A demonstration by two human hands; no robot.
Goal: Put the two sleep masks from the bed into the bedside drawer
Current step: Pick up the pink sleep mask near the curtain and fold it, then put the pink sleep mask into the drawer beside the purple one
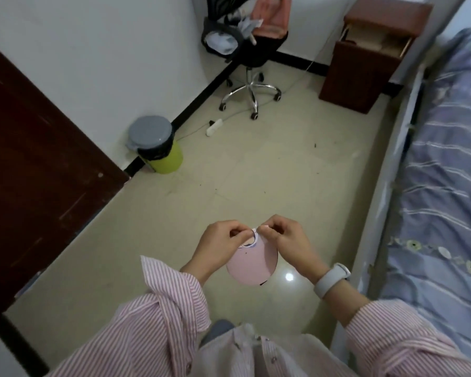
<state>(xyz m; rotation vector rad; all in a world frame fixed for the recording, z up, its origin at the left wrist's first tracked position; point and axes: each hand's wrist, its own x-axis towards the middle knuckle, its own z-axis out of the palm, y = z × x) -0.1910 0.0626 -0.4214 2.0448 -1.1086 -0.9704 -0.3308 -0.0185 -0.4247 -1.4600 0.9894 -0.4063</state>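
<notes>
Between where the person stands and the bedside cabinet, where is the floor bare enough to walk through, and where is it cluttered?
Bare floor runs along the bed up to the bedside cabinet, whose drawer stands open. Clutter sits by the far wall: office chair, power strip with its cord, and bin by the door. Both hands, left and right, pinch the pink sleep mask.

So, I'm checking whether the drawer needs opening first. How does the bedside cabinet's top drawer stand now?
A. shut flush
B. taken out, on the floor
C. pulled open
C: the top drawer juts out from the bedside cabinet, its pale inside showing from above.
</notes>
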